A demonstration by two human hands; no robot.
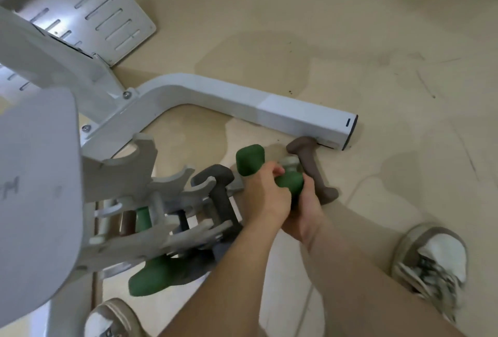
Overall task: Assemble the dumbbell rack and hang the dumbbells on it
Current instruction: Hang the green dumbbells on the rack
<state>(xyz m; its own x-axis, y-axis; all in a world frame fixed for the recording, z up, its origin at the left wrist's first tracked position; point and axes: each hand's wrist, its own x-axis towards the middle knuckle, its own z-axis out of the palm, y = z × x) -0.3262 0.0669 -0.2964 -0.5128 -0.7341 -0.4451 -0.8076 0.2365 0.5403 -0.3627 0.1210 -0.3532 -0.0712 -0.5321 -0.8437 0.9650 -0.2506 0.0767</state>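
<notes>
We see both hands wrapped around one green rubber-coated dumbbell (249, 160) just above the beige floor (350, 40): the left hand (265, 196) grips its handle, the right hand (304, 215) closes on its nearer head. A brown dumbbell (312, 167) lies just beyond. The grey notched dumbbell rack (167, 188), left of the hands, carries a dark grey dumbbell (221, 191) and another green one (147, 278).

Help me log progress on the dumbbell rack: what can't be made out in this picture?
All in the head view:
- Green dumbbell: its handle is hidden by the left hand and right hand.
- Rack: its left side is covered by a blurred grey panel.
- Brown dumbbell: partly hidden behind the hands.
</notes>
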